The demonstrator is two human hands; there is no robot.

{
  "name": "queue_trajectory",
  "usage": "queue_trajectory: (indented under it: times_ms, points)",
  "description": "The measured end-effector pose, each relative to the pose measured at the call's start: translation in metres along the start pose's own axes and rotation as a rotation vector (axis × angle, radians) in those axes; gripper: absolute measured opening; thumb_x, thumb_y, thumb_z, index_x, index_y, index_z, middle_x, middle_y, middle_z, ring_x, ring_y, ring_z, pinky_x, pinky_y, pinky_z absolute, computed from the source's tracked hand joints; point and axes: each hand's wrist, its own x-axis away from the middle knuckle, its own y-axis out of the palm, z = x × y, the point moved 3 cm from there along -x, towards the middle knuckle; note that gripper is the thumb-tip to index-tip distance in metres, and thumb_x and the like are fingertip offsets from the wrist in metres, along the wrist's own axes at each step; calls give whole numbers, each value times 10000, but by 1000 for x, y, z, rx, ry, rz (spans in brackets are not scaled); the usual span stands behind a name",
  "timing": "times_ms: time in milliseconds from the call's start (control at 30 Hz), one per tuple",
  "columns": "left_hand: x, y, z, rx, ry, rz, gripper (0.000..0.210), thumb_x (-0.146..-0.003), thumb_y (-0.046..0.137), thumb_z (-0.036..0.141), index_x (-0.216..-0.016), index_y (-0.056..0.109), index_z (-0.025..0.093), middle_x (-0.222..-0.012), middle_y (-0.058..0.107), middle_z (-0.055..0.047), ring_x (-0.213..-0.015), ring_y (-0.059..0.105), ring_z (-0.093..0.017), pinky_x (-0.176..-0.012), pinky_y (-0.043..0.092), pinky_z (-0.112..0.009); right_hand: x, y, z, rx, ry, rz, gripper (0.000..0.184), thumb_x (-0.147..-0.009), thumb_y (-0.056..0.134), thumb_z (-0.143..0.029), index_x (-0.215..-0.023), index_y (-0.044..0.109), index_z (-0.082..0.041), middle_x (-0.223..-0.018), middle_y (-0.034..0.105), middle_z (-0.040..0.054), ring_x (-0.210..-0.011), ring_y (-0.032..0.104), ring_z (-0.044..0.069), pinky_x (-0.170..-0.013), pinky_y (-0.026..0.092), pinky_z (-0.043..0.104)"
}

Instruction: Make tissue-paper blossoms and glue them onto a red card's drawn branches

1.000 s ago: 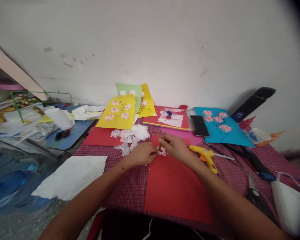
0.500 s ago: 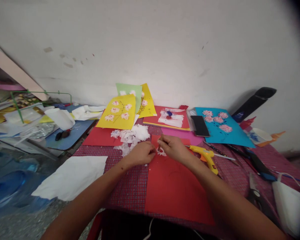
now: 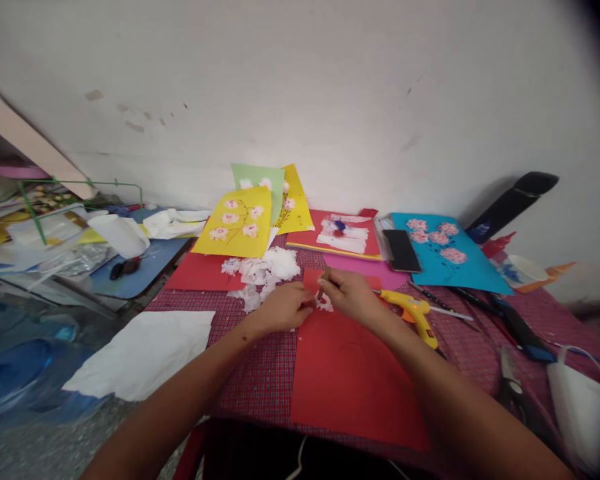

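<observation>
View: head camera, the only one.
Right hand (image 3: 351, 293): grip closed around a short brown stick (image 3: 324, 281), held steeply, lower end down at the flower; a pencil-like hold, probably for fine control.
Left hand (image 3: 287, 307): fingers bunched at the flower's left side, perhaps to steady it; whether this grip pinches anything cannot be told.
Ragged white paper flower (image 3: 325, 303): on the upper part of the red rectangular paper sheet (image 3: 355, 373), between the hands, partly hidden.
Red sheet: lies flat on the surface covered in red plaid cloth (image 3: 255, 373); lower part bare, near edge close to the surface's front edge.
Heap of crumpled white paper pieces (image 3: 273, 265): beyond the left hand, presumably placed for easy reach.
Yellow glue gun (image 3: 413, 310): just right of the right hand, nozzle towards the sheet; likely limits rightward room.
White flat tissue sheet (image 3: 145, 350): left, overhanging the surface's edge, so a sweeping left forearm could catch it.
Open room: plaid strip left of the red sheet, below the left hand.
</observation>
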Motion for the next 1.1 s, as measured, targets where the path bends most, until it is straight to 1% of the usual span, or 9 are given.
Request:
queue_trajectory:
  times_ms: [133,267,367,500,633,800,1100]
  points:
    - [2,0,1,31,20,-23,235,-922,490,206,-971,720,194,-894,650,-63,-876,587,-191,-820,444,-306,0,1,1,5,4,-5,243,-941,471,-261,-750,606,-194,-697,641,9,-620,553,148,-579,342,254]
    - [5,0,1,22,30,-38,276,-945,478,221,-1087,714,232,-937,633,-67,-923,581,-199,-868,443,-323,0,-1,2,2,13,9,236,-937,483,-264,-749,607,-195,-681,633,2,-600,542,142,-569,336,249]
    - [8,-3,4,-20,39,-61,296,-953,466,222,-1143,692,246,-935,617,-70,-928,573,-207,-848,446,-327,1,-2,3,-18,26,25,228,-936,490,-276,-755,604,-199,-676,634,-1,-593,539,141,-569,342,245]
    - [11,-6,10,-133,53,-94,296,-962,428,226,-1119,678,233,-908,595,-73,-860,558,-218,-770,442,-330,1,-4,5,-36,35,35,232,-932,496,-293,-734,580,-204,-649,615,-7,-578,526,141,-553,340,240]
    - [15,-3,14,-210,61,-99,261,-930,485,240,-1136,646,234,-958,587,-79,-872,548,-229,-755,432,-329,1,-6,6,-40,39,43,257,-931,491,-297,-697,550,-206,-639,608,-8,-573,520,139,-546,335,237]
    - [17,1,14,-215,52,-97,269,-934,471,236,-1154,626,239,-997,571,-84,-878,539,-227,-766,428,-340,2,-7,9,-48,31,76,221,-924,495,-288,-734,572,-207,-652,619,-10,-581,535,139,-559,354,237]
    - [17,-1,15,-204,59,-77,258,-942,476,237,-1153,624,234,-999,583,-83,-928,536,-242,-784,425,-344,0,-6,8,-68,34,56,215,-932,494,-294,-757,587,-208,-670,633,-10,-578,542,138,-570,371,239]
